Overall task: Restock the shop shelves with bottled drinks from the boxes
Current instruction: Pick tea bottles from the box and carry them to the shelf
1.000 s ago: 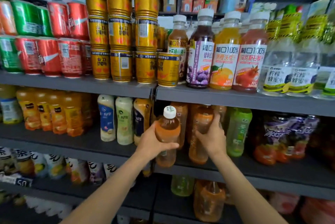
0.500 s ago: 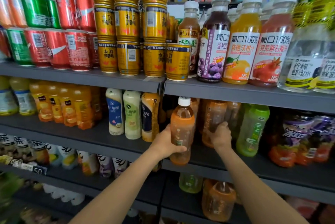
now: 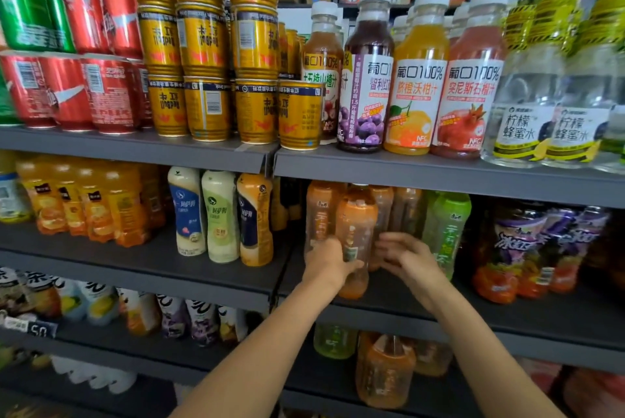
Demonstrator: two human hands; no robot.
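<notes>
My left hand (image 3: pixel 329 262) grips an orange tea bottle (image 3: pixel 355 231) low on its body, standing it upright on the middle shelf (image 3: pixel 507 311) under the upper shelf's lip, which hides its cap. More orange tea bottles (image 3: pixel 406 211) stand behind it in the same row. My right hand (image 3: pixel 407 257) reaches in just right of that bottle, fingers curled toward the bottles behind; whether it holds one is unclear. A green tea bottle (image 3: pixel 448 231) stands right of my right hand.
Gold cans (image 3: pixel 203 106) and juice bottles (image 3: pixel 416 86) fill the upper shelf. Three milk-drink bottles (image 3: pixel 220 214) and orange drinks (image 3: pixel 91 204) stand to the left on the middle shelf, dark purple-labelled bottles (image 3: pixel 527 248) to the right. More orange bottles (image 3: pixel 385 373) sit on the shelf below.
My left hand has pushed the orange bottle further in under the upper shelf and set it upright in the row. My right hand has come off the rear bottle and drawn back a little.
</notes>
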